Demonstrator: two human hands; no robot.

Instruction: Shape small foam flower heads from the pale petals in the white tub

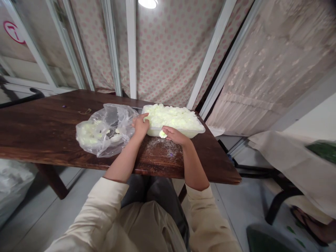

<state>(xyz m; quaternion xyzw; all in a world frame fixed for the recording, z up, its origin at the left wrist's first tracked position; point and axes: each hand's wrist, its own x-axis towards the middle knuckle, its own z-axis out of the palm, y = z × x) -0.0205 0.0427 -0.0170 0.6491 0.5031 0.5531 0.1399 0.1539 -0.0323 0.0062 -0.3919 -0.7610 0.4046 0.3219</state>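
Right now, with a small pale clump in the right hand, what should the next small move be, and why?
Probably lift the right hand slightly and drop its clump onto the heap in the white tray. The clump is at the tray's near wall, just outside it, over crumbs on the table, while the left hand rests on the tray's left end.

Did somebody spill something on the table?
Yes. Pale crumbs are scattered on the dark table in front of the heaped tray, between the left hand and the right hand, which pinches a small clump.
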